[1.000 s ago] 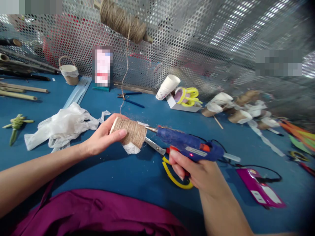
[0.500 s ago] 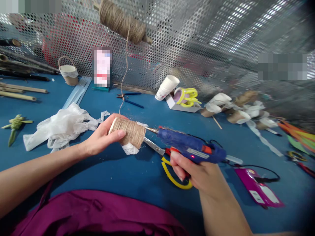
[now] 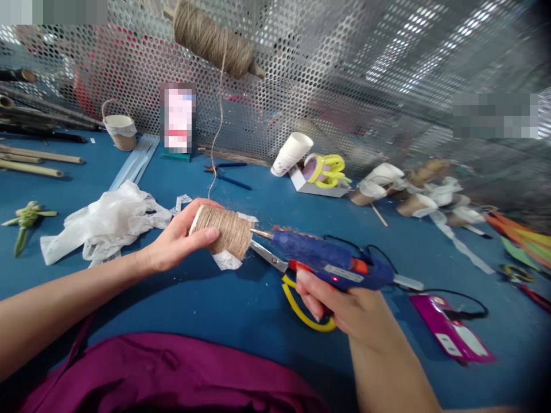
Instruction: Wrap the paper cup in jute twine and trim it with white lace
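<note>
My left hand (image 3: 181, 238) is wrapped round a twine-wrapped paper cup (image 3: 226, 229) lying on its side, thumb across the winding. From it a strand of twine (image 3: 221, 109) runs up to a large spool (image 3: 213, 40). In my right hand (image 3: 329, 295) is a blue hot glue gun (image 3: 322, 252) with a red light lit; its metal nozzle is at the cup's right-hand end. Scissors with yellow handles (image 3: 303, 312) lie beneath the gun, their blades partly hidden by the cup. White lace (image 3: 227, 260) shows below the cup.
A heap of white lace (image 3: 116, 221) lies left. Behind are pliers (image 3: 228, 175), stacked paper cups (image 3: 293, 154) and a box (image 3: 318, 186) with a yellow-edged tape roll. Several wrapped cups (image 3: 415, 203) stand right, near a purple power strip (image 3: 456, 330). A small basket (image 3: 121, 132) is back left.
The glue gun has shifted slightly left, bringing its nozzle tip onto the end of the wrapped cup. My left hand keeps nearly the same position.
</note>
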`<state>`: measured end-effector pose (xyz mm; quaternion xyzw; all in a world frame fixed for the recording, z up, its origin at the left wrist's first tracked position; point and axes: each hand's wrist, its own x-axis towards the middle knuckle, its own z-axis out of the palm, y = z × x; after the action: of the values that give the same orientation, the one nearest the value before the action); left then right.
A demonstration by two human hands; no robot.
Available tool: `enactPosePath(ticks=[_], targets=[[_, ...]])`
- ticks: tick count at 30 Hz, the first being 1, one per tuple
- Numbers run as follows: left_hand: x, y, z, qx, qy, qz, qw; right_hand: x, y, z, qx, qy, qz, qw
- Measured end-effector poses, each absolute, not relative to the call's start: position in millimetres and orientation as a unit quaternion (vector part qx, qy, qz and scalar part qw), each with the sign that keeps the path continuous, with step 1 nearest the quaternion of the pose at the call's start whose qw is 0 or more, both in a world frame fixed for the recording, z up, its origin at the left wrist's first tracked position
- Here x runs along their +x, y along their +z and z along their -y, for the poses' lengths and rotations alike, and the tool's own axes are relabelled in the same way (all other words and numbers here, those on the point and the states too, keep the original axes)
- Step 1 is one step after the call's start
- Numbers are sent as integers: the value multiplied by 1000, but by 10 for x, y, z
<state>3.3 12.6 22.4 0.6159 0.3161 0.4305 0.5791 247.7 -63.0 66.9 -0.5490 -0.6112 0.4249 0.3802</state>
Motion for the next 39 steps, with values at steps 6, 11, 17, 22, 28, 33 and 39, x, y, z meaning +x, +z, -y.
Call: enactPosePath(ticks=[6, 11, 17, 22, 28, 33, 39], targets=[[30, 245, -116, 620, 427, -302, 586, 2486, 660, 588, -546, 432, 605, 387], [38, 238, -114, 600, 422, -296, 612, 2466, 645, 600, -542, 443, 595, 395], [33, 220, -119, 608, 422, -294, 605, 2453, 663, 608, -538, 457, 588, 395], [31, 210, -117, 601, 422, -287, 615, 2464, 645, 602, -546, 452, 580, 401], [35, 220, -110, 592, 422, -289, 623, 2469, 636, 622, -541, 458, 581, 400], [31, 216, -114, 606, 420, -289, 611, 2473, 645, 614, -541, 448, 592, 395], [23, 207, -127, 616, 422, -286, 600, 2474, 656, 601, -539, 426, 616, 386]])
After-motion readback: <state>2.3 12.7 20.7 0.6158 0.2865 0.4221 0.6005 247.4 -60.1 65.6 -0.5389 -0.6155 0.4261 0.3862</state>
